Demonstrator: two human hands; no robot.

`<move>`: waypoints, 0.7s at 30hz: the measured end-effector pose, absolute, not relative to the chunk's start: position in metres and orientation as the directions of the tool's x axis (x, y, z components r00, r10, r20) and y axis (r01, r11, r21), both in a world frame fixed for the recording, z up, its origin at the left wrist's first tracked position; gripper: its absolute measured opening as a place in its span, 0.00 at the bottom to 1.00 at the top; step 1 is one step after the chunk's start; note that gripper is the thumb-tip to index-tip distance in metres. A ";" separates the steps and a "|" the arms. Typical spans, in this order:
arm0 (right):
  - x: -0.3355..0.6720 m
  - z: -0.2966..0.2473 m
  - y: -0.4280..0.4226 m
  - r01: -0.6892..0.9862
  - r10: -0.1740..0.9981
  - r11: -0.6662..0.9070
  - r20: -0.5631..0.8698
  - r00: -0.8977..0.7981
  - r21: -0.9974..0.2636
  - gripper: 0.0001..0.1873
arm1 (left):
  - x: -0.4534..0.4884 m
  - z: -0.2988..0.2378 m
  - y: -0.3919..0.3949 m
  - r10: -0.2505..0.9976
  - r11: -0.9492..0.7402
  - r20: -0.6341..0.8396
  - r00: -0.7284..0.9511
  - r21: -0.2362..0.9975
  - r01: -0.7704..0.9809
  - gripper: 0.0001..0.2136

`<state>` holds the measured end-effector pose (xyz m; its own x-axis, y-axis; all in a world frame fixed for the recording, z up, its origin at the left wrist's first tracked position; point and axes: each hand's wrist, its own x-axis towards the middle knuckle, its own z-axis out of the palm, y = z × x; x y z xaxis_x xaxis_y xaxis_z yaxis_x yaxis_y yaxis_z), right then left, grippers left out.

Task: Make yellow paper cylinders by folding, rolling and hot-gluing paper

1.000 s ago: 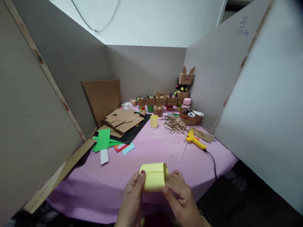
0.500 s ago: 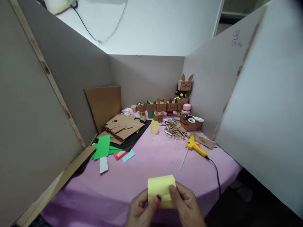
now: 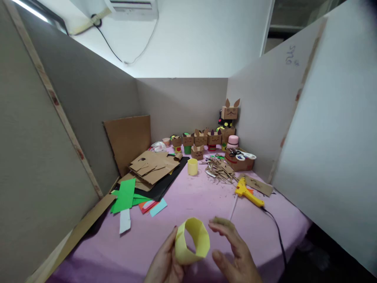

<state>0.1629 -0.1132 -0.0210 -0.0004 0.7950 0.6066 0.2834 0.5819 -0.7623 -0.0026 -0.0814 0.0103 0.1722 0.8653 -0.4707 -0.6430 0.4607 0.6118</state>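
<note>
My left hand (image 3: pixel 163 264) holds a yellow paper ring (image 3: pixel 192 240) at the near edge of the pink-covered table (image 3: pixel 191 196); its fingers press the ring's left side and the ring's opening faces me. My right hand (image 3: pixel 235 255) hovers just to the right of the ring, fingers spread and blurred, not touching it. A second, smaller yellow paper ring (image 3: pixel 192 166) stands upright farther back, mid-table.
A yellow glue gun (image 3: pixel 247 192) with a black cord lies at right. Cardboard pieces (image 3: pixel 151 165), black sheet and green paper strips (image 3: pixel 126 195) lie at left. Cardboard animal figures (image 3: pixel 202 139), cardboard scraps (image 3: pixel 219 167) and a box with scissors (image 3: pixel 239 159) stand at the back. Partition walls enclose the table.
The yellow ring turned so that its opening now faces me. My right hand let go of it and moved off to the right. The camera tilted up.
</note>
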 end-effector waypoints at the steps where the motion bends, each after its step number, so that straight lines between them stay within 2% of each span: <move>1: 0.167 -0.016 -0.109 0.316 0.788 0.602 0.609 -0.088 -0.733 0.25 | -0.001 0.016 -0.075 0.846 0.497 -0.486 0.220 0.566 -0.658 0.09; 4: 0.175 0.000 -0.092 0.419 0.775 0.628 0.578 -0.255 -0.656 0.29 | 0.003 0.028 -0.056 0.821 0.550 -0.489 0.293 0.541 -0.637 0.09; 8: 0.183 0.020 -0.063 0.550 0.798 0.597 0.504 -0.331 -0.584 0.10 | 0.010 0.029 -0.028 0.812 0.582 -0.458 0.361 0.594 -0.556 0.09; 10: 0.188 0.028 -0.045 0.598 0.799 0.589 0.505 -0.328 -0.544 0.06 | 0.013 0.023 -0.012 0.838 0.545 -0.424 0.342 0.650 -0.529 0.09; 14: 0.189 0.038 0.001 0.774 0.832 0.452 0.523 -0.187 -0.443 0.07 | 0.013 0.002 0.026 0.949 0.303 -0.302 0.085 0.813 -0.497 0.06; 17: 0.182 0.041 0.037 0.857 0.865 0.321 0.494 -0.092 -0.402 0.07 | 0.007 -0.014 0.049 0.982 0.099 -0.156 -0.109 0.907 -0.410 0.09; 21: 0.175 0.040 0.072 0.862 0.884 0.288 0.462 -0.073 -0.416 0.09 | -0.001 -0.028 0.065 0.990 0.016 -0.053 -0.129 0.961 -0.275 0.16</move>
